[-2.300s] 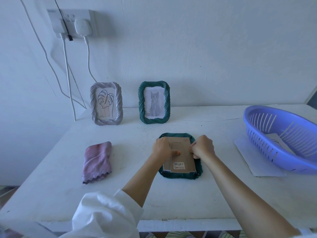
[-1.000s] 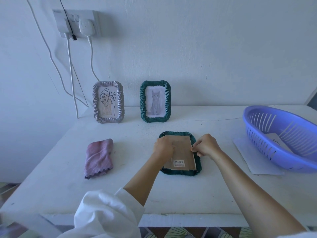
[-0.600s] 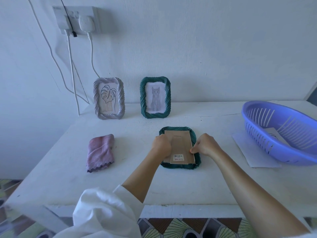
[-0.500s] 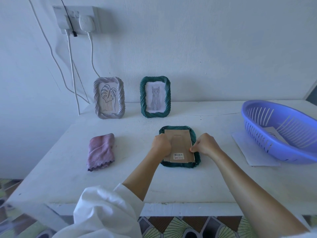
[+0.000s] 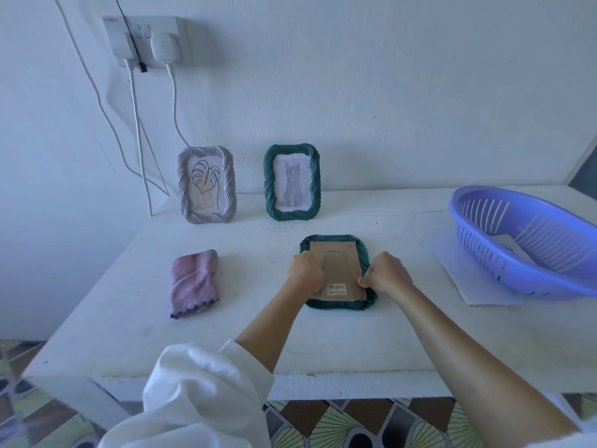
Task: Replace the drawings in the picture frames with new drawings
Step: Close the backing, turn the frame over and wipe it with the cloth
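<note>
A dark green picture frame (image 5: 336,303) lies face down in the middle of the white table (image 5: 258,324), its brown cardboard backing (image 5: 339,266) up. My left hand (image 5: 305,273) is curled on the backing's left edge. My right hand (image 5: 386,276) pinches at the backing's right edge near the lower corner. Two frames stand against the wall: a grey one (image 5: 206,185) with a leaf drawing and a green one (image 5: 292,182) with a cat drawing.
A folded pink cloth (image 5: 193,282) lies to the left. A purple slotted basket (image 5: 529,247) with a paper inside sits at the right, over a white sheet (image 5: 475,286). Cables (image 5: 139,140) hang from a wall socket (image 5: 145,40) at back left.
My hands have stayed on the backing's edges, the right hand sliding slightly down its right side. The view has shifted a little, and the frame has not moved.
</note>
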Available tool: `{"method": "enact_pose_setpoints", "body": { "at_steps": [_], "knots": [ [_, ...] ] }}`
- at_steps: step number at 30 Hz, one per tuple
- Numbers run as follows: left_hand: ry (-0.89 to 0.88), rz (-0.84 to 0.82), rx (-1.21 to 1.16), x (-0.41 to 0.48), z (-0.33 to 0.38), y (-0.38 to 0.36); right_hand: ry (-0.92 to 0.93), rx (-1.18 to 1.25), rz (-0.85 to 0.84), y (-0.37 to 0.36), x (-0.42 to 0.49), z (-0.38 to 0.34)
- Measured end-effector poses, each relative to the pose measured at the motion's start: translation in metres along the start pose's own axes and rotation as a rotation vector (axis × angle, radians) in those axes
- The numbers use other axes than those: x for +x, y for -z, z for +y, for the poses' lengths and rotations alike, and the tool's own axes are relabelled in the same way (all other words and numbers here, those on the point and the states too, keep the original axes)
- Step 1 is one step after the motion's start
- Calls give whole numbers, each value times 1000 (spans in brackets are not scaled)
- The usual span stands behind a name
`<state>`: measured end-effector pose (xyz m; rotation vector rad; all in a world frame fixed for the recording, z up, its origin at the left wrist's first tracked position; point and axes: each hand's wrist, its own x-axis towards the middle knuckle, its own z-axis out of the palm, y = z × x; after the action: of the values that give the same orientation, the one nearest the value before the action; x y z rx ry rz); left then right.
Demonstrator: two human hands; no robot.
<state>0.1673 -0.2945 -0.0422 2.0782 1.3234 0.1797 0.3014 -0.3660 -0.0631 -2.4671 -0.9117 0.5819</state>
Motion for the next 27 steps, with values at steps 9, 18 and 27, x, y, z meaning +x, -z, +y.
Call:
{"method": "enact_pose_setpoints", "body": {
  "at_steps": [9,18,27],
  "knots": [
    [-2,-32,-7,4,-6,2,3,38,26,-3,-2,4],
    [-39,7,99,3,-16,15,147,90,29,9,-15,11],
    [-257,-137,268,-13,-37,19,436,-65,-78,12,-40,21]
  ]
}}
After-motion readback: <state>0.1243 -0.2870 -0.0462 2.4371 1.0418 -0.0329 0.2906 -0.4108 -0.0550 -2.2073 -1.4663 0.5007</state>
